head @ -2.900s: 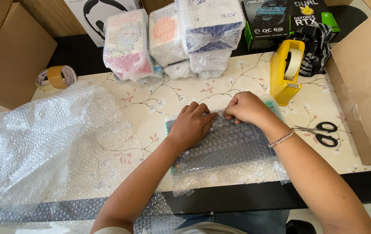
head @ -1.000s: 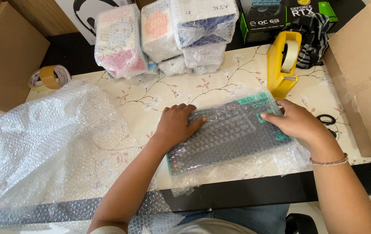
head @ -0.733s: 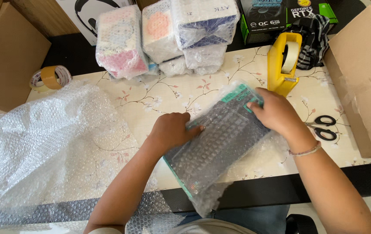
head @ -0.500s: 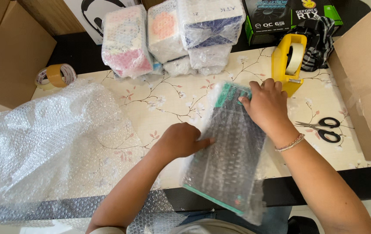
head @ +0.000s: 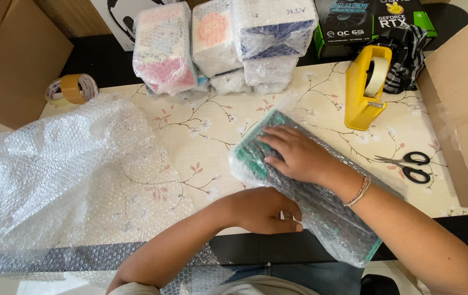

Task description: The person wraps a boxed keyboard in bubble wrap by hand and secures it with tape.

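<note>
far left: a large sheet of clear bubble wrap (head: 64, 175) lies spread over the floral-patterned table top (head: 212, 125), with a roll of tan packing tape (head: 71, 88) beyond it. at centre rear stand several bubble-wrapped boxes (head: 217, 43). the left hand (head: 264, 210) is curled loosely, fingertips touching the near long edge of the dark keyboard with teal trim wrapped in bubble wrap (head: 321, 202). this keyboard lies diagonally at the table's front edge, its lower right end overhanging. the right hand (head: 294, 153) presses flat on its upper left end, fingers spread, gripping nothing. to the right stand a yellow tape dispenser (head: 366, 90) and black-handled scissors (head: 409, 165).
</note>
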